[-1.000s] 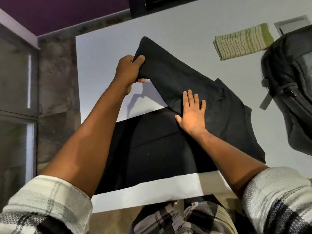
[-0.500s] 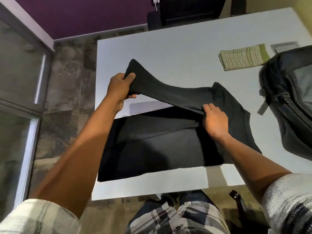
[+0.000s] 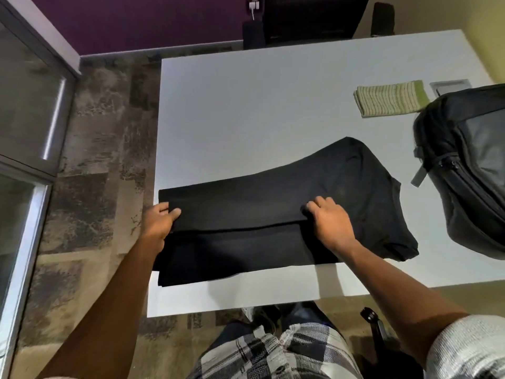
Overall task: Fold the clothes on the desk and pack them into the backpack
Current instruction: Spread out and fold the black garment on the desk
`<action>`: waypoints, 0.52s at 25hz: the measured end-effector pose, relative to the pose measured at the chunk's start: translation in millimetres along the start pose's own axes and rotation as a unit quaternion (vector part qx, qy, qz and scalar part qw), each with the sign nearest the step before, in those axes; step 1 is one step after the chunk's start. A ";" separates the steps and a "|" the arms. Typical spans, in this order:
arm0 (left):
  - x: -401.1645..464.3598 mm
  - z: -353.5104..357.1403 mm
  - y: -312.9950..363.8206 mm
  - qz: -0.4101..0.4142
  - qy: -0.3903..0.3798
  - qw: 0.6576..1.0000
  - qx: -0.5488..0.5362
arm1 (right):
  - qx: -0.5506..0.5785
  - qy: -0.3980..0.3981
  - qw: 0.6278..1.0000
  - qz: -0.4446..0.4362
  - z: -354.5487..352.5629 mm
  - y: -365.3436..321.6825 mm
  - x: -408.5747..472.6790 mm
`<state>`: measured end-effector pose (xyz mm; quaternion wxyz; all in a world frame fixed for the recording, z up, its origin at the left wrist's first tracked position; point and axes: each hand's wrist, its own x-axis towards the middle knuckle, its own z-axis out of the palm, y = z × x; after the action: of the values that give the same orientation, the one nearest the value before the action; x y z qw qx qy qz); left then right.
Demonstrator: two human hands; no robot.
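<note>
A black garment (image 3: 273, 209) lies on the white desk (image 3: 259, 110), its far half folded over toward me. At the garment's left end, by the desk's left edge, my left hand (image 3: 159, 222) pinches the folded layer. My right hand (image 3: 329, 222) grips the fold's edge near the garment's middle, fingers curled on the cloth. A dark backpack (image 3: 470, 165) rests on the desk's right side, partly cut off by the frame. A folded green striped cloth (image 3: 390, 98) lies at the far right of the desk.
A dark office chair (image 3: 308, 20) stands beyond the desk's far edge. A grey cable hatch (image 3: 448, 86) is set in the desk near the backpack. Patterned floor and a glass door lie to the left. Another chair's armrest (image 3: 374, 324) shows below the desk.
Both hands brought the lifted half of the black garment down and toward me, laying it over the near half. My left hand moved from mid-desk to the left edge.
</note>
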<state>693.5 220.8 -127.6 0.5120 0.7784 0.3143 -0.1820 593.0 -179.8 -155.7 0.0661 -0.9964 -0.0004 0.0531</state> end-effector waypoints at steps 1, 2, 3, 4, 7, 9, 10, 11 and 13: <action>5.6 -2.2 -12.2 -0.020 -0.008 1.000 0.014 | 0.003 -0.034 0.999 -0.014 1.8 -2.3 -0.3; 10.1 -3.7 -21.0 -0.032 -0.020 0.999 0.024 | 0.013 -0.071 0.997 -0.036 3.2 -4.2 -0.6; 13.7 -3.8 -26.9 -0.041 -0.030 0.998 0.028 | 0.030 -0.101 0.993 -0.056 3.5 -6.4 -0.9; 16.7 -3.3 -30.7 -0.047 -0.033 0.998 0.027 | 0.056 -0.120 0.989 -0.062 3.4 -8.4 -1.5; 25.0 0.6 -32.3 -0.044 -0.027 0.998 0.031 | 0.177 -0.082 0.980 0.031 4.3 -9.5 2.0; 31.4 3.7 -29.3 -0.030 -0.016 0.997 0.067 | 0.231 -0.013 0.964 0.127 5.7 -1.6 13.9; 36.4 5.4 -29.8 -0.018 -0.006 0.995 0.093 | 0.253 0.010 0.952 0.172 5.2 6.2 21.4; 38.2 6.2 -28.3 -0.009 0.006 0.993 0.119 | 0.274 0.028 0.937 0.213 3.0 15.8 30.4; 42.5 7.0 -27.3 0.008 0.026 0.987 0.155 | 0.306 0.056 0.907 0.285 -4.9 38.5 50.3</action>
<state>706.6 234.9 -174.8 0.3781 0.8555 0.2889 -0.2042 643.3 -218.2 -161.3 0.3498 -0.8861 0.3038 0.0115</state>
